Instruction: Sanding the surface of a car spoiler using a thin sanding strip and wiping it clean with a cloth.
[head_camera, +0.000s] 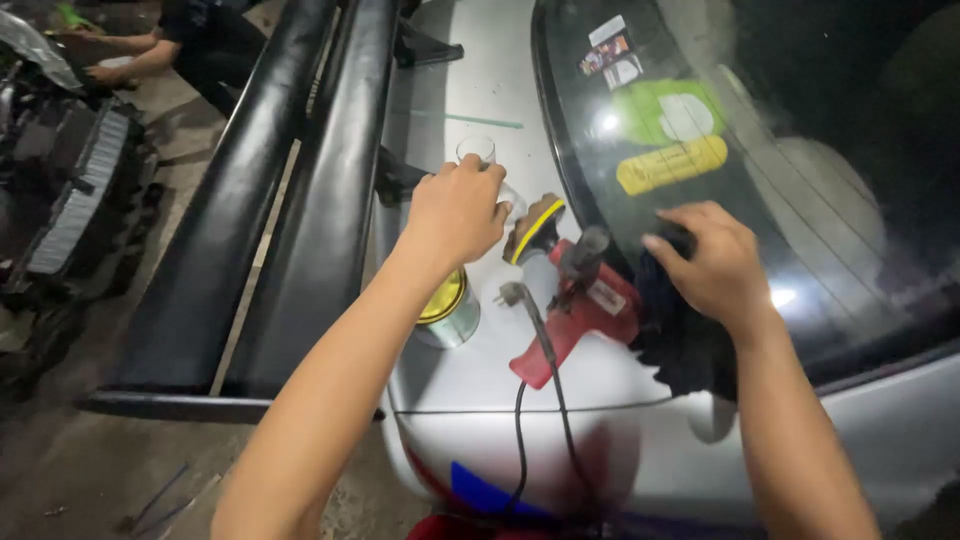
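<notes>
Hands split the work: my left hand grips a clear glass for lifting, my right hand presses a dark cloth flat against the rear window.

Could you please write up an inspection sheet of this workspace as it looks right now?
Surface: silver car boot lid, with a black spoiler along its edge and the dark rear window beside it.
Job's things: clear glass under the left hand; dark cloth under the right hand, at the window's lower edge.
Clutter: red polisher with a yellow-rimmed pad; yellow-lidded tin.
Grippers: left hand closed over the glass; right hand pressing on the cloth.
Cables: black cord and plug lying loose on the lid.
Surroundings: stickers on the window; another person crouched at the upper left.
</notes>
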